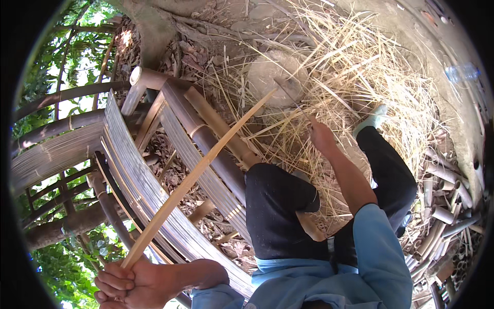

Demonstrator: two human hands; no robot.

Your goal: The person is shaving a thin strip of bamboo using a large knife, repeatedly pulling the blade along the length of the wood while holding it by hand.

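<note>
Left hand point(128, 283) grips the bamboo strip's point(198, 172) near end, steadying it; right hand point(320, 135), closed on a thin blade point(294, 99), works its far tip above the straw point(355, 77).

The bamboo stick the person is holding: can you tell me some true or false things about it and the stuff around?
1. The left hand grips one end of the long bamboo strip. True.
2. The strip's far end reaches toward a round stone block. True.
3. The right hand is empty. False: it holds a thin dark tool, too slim to tell what kind.
4. The ground around the stone is bare. False: pale bamboo shavings cover it.
5. A bamboo bench stands to the person's left. True.
6. Short cut bamboo pieces lie piled on the person's left. False: they lie on the right.
</note>
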